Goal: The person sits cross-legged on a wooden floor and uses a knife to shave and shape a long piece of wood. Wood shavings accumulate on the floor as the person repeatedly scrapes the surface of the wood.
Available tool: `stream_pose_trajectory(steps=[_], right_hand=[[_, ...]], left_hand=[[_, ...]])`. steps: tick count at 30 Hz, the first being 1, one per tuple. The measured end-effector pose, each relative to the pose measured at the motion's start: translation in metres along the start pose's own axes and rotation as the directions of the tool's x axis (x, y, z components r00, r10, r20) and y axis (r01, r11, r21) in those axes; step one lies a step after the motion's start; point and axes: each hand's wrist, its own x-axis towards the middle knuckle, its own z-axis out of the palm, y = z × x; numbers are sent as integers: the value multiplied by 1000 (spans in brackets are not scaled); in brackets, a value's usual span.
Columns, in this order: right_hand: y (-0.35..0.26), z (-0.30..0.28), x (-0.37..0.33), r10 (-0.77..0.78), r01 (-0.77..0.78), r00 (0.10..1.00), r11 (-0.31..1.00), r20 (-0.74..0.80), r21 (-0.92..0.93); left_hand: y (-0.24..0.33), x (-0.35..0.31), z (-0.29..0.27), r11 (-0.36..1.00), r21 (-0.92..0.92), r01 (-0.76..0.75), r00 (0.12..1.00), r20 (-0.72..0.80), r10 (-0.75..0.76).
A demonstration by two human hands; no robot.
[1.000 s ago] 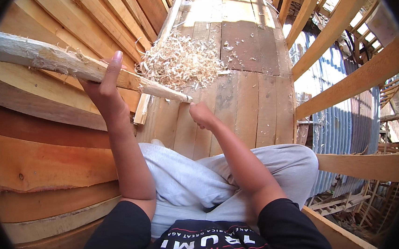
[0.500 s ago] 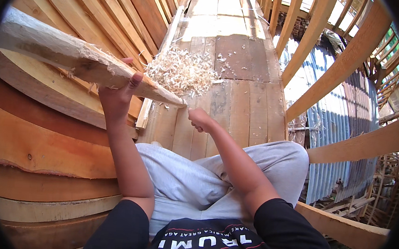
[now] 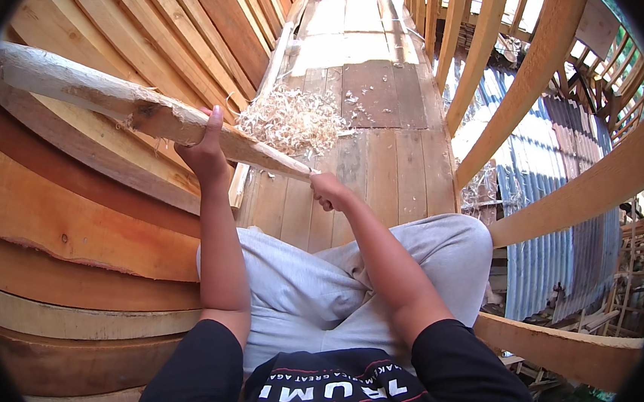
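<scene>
Left hand (image 3: 208, 154): grasping the wooden pole (image 3: 74, 82) from beneath, thumb rising along the near side, fingers wrapping mostly out of view behind it.

Right hand (image 3: 329, 192): clenching at the pole's narrow tip, knuckles facing away; whether the fist is closing on the wood itself or on a small tool, the picture is not showing, so cannot tell.

Pole, one: running from the upper left to the right fist, tapering along the way, lying across the air above the stacked planks (image 3: 69, 238) and the floor boards (image 3: 374, 163). Surface pale, with frayed fibres and a darker patch standing out. Handling, by judgement: stiff throughout, likely weighing most toward the thick left end, dry and rough rather than slippery, splintering where fibres are lifting; the thin tip probably being the weakest part. Best hold: around the middle, where the left hand is bearing it, or farther toward the thick end for balance.

Wood shavings (image 3: 294, 119), one heap: lying on the boards beyond the tip.

Grey trousers (image 3: 301, 279): covering folded legs below the hands.

Wooden railing (image 3: 485, 51): standing at right, corrugated sheets (image 3: 538, 195) showing beyond.
</scene>
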Motion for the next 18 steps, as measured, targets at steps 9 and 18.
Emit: stream_pose_trajectory(steps=[9,18], right_hand=[[23,3,9,5,-4,995,1000,-98,14],[-49,40,-55,-376,342,912,917,-162,-204]], left_hand=[[-23,5,5,891,-413,190,977,168,-131],[-12,2,44,919,-358,163,982,149,-116]])
